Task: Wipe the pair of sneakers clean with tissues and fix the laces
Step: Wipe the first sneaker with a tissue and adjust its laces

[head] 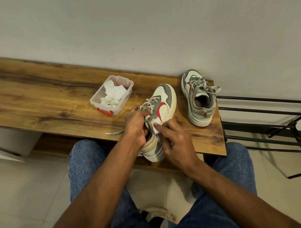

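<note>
A white, grey and red sneaker (pixel 165 102) lies tilted at the front of the wooden bench (pixel 39 103), toe pointing away. My left hand (pixel 136 125) grips it at the collar and tongue, by the grey laces. My right hand (pixel 174 138) presses a white tissue (pixel 155 126) against the sneaker's side with curled fingers. The second sneaker (pixel 198 96) stands upright at the bench's right end, its laces loose. One lace end (pixel 114 132) trails on the bench to the left of my left hand.
A clear plastic box (pixel 112 95) with red clips holds crumpled tissues, left of the held sneaker. A black metal rack (pixel 270 124) stands right of the bench. A grey wall runs behind. My knees in jeans sit below the bench edge.
</note>
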